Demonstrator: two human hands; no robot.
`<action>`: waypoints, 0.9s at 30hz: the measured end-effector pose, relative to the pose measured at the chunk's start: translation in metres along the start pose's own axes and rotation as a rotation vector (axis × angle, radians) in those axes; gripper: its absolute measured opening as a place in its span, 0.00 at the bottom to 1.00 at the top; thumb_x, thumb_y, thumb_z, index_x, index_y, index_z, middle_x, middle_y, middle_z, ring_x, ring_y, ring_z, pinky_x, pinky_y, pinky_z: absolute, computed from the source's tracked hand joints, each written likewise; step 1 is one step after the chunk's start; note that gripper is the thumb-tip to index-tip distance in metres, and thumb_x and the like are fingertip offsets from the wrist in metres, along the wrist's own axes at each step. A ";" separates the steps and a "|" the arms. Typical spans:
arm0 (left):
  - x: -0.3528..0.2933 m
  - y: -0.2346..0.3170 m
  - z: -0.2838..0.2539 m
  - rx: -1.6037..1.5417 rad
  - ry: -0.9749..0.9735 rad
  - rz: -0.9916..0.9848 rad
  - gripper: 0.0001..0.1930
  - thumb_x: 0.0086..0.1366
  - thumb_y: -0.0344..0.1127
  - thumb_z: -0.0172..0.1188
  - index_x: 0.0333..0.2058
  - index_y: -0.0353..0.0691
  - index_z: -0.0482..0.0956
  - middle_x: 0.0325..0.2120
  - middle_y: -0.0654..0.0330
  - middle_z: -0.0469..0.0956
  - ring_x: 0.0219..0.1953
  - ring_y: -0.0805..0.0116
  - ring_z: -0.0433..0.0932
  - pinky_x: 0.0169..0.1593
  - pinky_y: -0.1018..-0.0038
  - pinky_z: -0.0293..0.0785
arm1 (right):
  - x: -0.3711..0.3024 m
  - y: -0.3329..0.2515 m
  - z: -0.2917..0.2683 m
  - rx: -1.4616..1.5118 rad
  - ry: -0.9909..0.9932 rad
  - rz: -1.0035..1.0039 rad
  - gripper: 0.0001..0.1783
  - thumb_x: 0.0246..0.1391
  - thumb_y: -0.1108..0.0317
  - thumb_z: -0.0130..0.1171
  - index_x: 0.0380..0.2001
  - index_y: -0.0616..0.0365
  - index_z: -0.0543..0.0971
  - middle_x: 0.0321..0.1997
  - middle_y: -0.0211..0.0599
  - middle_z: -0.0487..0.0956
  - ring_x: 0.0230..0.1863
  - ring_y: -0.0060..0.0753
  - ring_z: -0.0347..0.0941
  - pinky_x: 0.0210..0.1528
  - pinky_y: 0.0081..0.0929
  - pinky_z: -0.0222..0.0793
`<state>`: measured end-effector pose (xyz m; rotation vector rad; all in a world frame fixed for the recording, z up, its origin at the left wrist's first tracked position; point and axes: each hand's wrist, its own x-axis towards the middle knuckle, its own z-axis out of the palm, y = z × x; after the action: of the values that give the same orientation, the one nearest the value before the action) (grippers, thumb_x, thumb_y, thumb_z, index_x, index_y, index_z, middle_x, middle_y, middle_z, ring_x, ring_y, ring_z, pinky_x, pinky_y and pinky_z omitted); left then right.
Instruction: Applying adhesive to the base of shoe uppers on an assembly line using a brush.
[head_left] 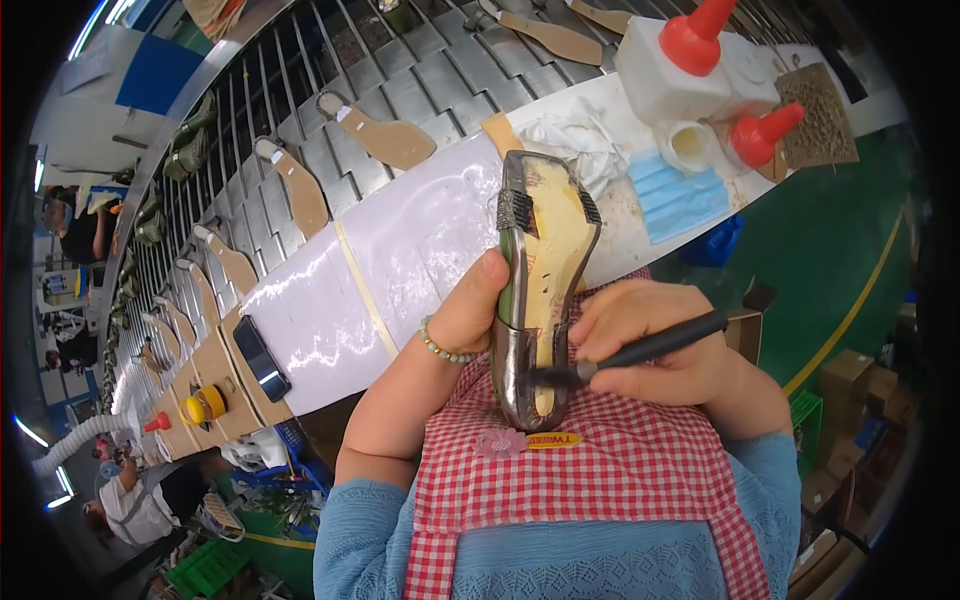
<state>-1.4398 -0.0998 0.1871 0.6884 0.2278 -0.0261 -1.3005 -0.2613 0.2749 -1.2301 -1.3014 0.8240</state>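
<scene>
An upturned shoe point(553, 262) with green sides, a dark shiny rim and a yellowish bottom is held in front of my chest. My left hand point(472, 305) is closed round its left side, thumb on the edge; most of the fingers are hidden behind it. In my right hand point(655, 345) is a brush point(670, 338) with a thick black handle, gripped between thumb and fingers. Its dark bristle end lies against the shoe's near end, slightly blurred.
A white worktop point(420, 225) borders a metal slat conveyor point(420, 95) with several tan soles point(385, 135). White bottles with red nozzles point(690, 40), an open glue pot point(690, 143) and a blue face mask point(678, 195) stand right; a phone point(261, 357) lies left.
</scene>
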 end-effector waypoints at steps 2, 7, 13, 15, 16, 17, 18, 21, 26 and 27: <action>-0.001 0.006 0.008 0.007 0.013 0.006 0.45 0.53 0.73 0.51 0.55 0.36 0.67 0.45 0.57 0.76 0.44 0.70 0.76 0.47 0.74 0.75 | 0.004 -0.001 0.001 -0.087 0.055 -0.037 0.11 0.39 0.72 0.70 0.28 0.59 0.79 0.31 0.37 0.79 0.37 0.38 0.77 0.43 0.31 0.71; -0.004 0.004 -0.004 0.010 0.050 -0.030 0.46 0.52 0.73 0.52 0.56 0.36 0.66 0.46 0.55 0.76 0.45 0.67 0.77 0.48 0.72 0.75 | 0.003 -0.002 0.005 -0.175 0.004 -0.121 0.12 0.37 0.73 0.71 0.28 0.59 0.79 0.29 0.37 0.81 0.37 0.42 0.78 0.43 0.35 0.72; -0.011 0.002 -0.042 -0.076 -0.012 0.023 0.48 0.49 0.75 0.53 0.54 0.35 0.66 0.45 0.57 0.76 0.45 0.67 0.76 0.49 0.70 0.74 | 0.006 -0.006 0.000 0.111 0.029 -0.032 0.10 0.41 0.73 0.69 0.29 0.61 0.79 0.32 0.40 0.80 0.40 0.37 0.77 0.44 0.30 0.72; -0.014 0.013 -0.052 0.090 0.019 0.245 0.48 0.47 0.72 0.58 0.55 0.35 0.65 0.45 0.58 0.75 0.47 0.67 0.75 0.50 0.69 0.73 | 0.004 -0.003 -0.002 0.267 0.144 0.016 0.11 0.42 0.73 0.67 0.31 0.62 0.78 0.34 0.43 0.79 0.42 0.36 0.77 0.46 0.30 0.71; -0.019 0.018 -0.054 0.184 0.108 0.328 0.48 0.44 0.67 0.64 0.55 0.36 0.64 0.45 0.58 0.74 0.49 0.66 0.74 0.52 0.68 0.72 | 0.002 0.000 0.000 0.339 0.282 0.035 0.12 0.44 0.74 0.66 0.34 0.64 0.77 0.37 0.44 0.79 0.43 0.36 0.76 0.48 0.30 0.70; -0.022 0.023 -0.055 0.223 0.114 0.384 0.48 0.43 0.56 0.73 0.58 0.37 0.60 0.45 0.58 0.72 0.51 0.60 0.73 0.54 0.64 0.70 | 0.001 0.003 0.000 0.411 0.424 0.051 0.13 0.46 0.74 0.64 0.36 0.65 0.75 0.39 0.46 0.78 0.44 0.35 0.75 0.49 0.30 0.69; -0.025 0.025 -0.053 0.247 0.113 0.474 0.48 0.42 0.50 0.75 0.58 0.38 0.58 0.46 0.58 0.71 0.52 0.58 0.72 0.56 0.61 0.69 | 0.002 0.008 0.000 0.453 0.446 0.043 0.14 0.49 0.73 0.62 0.39 0.64 0.73 0.41 0.45 0.78 0.45 0.34 0.74 0.51 0.30 0.68; -0.033 0.013 -0.054 0.552 0.249 0.726 0.42 0.39 0.34 0.77 0.52 0.41 0.60 0.44 0.58 0.67 0.57 0.47 0.66 0.58 0.50 0.67 | 0.005 0.028 -0.002 0.466 0.520 0.012 0.12 0.51 0.74 0.60 0.39 0.65 0.74 0.40 0.44 0.78 0.45 0.33 0.74 0.52 0.28 0.67; -0.038 -0.034 -0.072 0.575 0.309 1.027 0.33 0.40 0.20 0.73 0.43 0.37 0.62 0.43 0.55 0.62 0.60 0.48 0.63 0.56 0.55 0.72 | 0.013 0.051 0.014 0.276 0.599 0.158 0.09 0.50 0.78 0.60 0.37 0.64 0.77 0.38 0.35 0.78 0.41 0.22 0.72 0.48 0.21 0.65; -0.033 -0.040 -0.076 0.786 0.319 1.182 0.34 0.40 0.19 0.73 0.43 0.37 0.62 0.41 0.56 0.62 0.59 0.47 0.63 0.57 0.56 0.71 | 0.014 0.055 0.016 0.276 0.605 0.162 0.09 0.50 0.78 0.60 0.37 0.64 0.77 0.38 0.35 0.78 0.41 0.22 0.72 0.48 0.21 0.65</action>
<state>-1.4912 -0.0844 0.1123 1.5253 0.0776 1.1851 -1.3037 -0.2329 0.2227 -1.2399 -0.5872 0.6448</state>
